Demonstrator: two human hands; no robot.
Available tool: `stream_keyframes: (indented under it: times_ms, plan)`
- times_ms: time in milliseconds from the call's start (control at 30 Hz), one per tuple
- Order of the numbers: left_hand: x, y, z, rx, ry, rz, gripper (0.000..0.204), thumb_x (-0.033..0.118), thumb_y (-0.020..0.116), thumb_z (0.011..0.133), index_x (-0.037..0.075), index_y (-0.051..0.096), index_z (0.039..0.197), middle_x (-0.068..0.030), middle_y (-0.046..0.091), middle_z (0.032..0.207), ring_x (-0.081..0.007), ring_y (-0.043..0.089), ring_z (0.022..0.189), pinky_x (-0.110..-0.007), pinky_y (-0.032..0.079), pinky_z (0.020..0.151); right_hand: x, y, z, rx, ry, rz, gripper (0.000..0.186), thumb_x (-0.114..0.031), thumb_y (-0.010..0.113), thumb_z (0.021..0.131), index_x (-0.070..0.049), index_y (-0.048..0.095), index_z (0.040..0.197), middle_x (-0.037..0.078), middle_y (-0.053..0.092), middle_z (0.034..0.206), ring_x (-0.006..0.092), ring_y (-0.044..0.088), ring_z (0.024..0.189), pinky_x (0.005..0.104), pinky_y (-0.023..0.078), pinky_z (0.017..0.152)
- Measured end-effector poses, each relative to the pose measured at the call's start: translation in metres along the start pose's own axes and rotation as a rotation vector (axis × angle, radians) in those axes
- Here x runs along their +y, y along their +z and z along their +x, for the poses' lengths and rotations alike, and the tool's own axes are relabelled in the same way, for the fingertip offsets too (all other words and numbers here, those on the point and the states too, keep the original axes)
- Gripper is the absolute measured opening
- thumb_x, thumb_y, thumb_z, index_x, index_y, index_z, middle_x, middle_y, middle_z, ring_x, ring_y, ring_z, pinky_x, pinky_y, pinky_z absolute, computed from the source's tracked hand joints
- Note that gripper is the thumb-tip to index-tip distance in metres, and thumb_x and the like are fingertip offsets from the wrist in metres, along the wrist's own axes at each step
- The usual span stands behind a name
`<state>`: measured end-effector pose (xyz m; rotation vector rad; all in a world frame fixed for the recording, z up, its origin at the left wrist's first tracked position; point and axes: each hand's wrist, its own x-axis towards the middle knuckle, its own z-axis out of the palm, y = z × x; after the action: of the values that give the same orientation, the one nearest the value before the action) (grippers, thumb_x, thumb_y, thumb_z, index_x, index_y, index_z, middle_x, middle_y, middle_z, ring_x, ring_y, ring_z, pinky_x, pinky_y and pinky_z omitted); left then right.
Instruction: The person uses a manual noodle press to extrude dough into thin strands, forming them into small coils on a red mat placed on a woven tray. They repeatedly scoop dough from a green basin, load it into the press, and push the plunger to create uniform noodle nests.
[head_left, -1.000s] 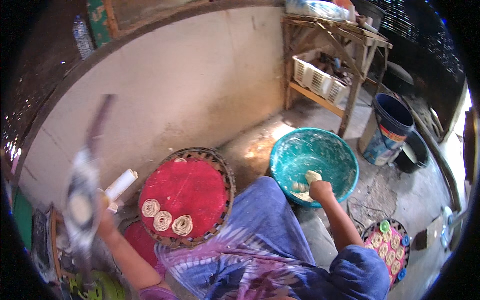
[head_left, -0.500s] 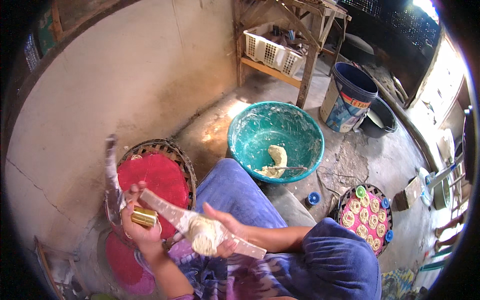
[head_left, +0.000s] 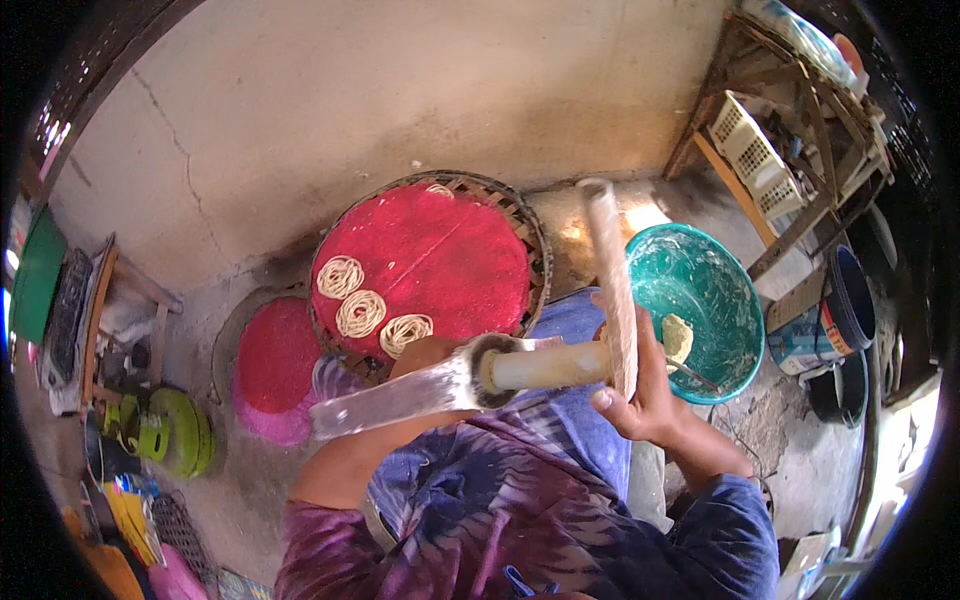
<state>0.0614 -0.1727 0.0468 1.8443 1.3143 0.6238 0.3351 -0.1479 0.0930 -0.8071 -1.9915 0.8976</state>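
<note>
Over my lap, both hands hold a hand-operated dough press (head_left: 545, 368). Its pale plunger is in line with the round metal-rimmed body, and a light-coloured handle bar (head_left: 612, 290) stands across the plunger's end. My right hand (head_left: 648, 395) is closed around this bar, thumb toward the lower end. My left hand (head_left: 425, 356) is at the press's other, flour-dusted handle (head_left: 400, 405); its fingers are mostly hidden behind the press. Beyond it lies a red cloth-covered round basket tray (head_left: 440, 265), with coiled noodle nests (head_left: 360, 313) along its left and near edge.
At right, a green basin (head_left: 745, 385) holds a lump of dough (head_left: 678, 340) and a thin utensil. Beyond are a white crate (head_left: 750, 150) on a wooden stand and a paint bucket (head_left: 850, 300). A green gas cylinder (head_left: 175, 435) and a smaller red-covered round (head_left: 275, 355) are at left.
My view has swung left. The dough-smeared plunger bar, apart from the press body before, is now joined with it. My hands have brought the two parts together above my lap.
</note>
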Motion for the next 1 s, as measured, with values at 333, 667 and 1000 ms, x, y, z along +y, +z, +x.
stream_keyframes:
  times_ms: [333, 667, 1000]
  plan:
    - [0.008, 0.037, 0.013, -0.112, 0.406, -0.165, 0.047, 0.026, 0.071, 0.081, 0.006, 0.055, 0.120, -0.0122, 0.066, 0.103, -0.0278, 0.064, 0.096, -0.041, 0.047, 0.089, -0.016, 0.010, 0.023, -0.437, -0.046, -0.150, 0.093, -0.045, 0.072, 0.076, 0.004, 0.026, 0.140, 0.033, 0.049, 0.125, 0.0477, 0.057, 0.108, 0.0468, 0.047, 0.093]
    - [0.046, -0.061, 0.018, 0.124, 0.461, -0.682, 0.093, 0.026, 0.085, 0.070, 0.003, 0.030, 0.141, -0.0151, 0.046, 0.134, -0.0257, 0.051, 0.121, -0.040, 0.042, 0.103, 0.033, -0.024, 0.015, -0.862, 0.750, 1.041, 0.119, -0.089, 0.038, 0.070, 0.006, 0.028, 0.142, 0.026, 0.054, 0.119, 0.0345, 0.058, 0.103, 0.0440, 0.046, 0.088]
    - [-0.016, -0.116, 0.138, 0.042, 0.592, -1.898, 0.074, 0.060, 0.033, 0.091, -0.005, 0.051, 0.119, -0.0211, 0.058, 0.117, -0.0345, 0.054, 0.110, -0.043, 0.043, 0.091, 0.042, -0.032, 0.106, -0.742, 0.977, 0.831, 0.102, -0.084, 0.019, 0.081, 0.002, 0.039, 0.133, 0.029, 0.060, 0.098, 0.0371, 0.063, 0.085, 0.0440, 0.052, 0.070]
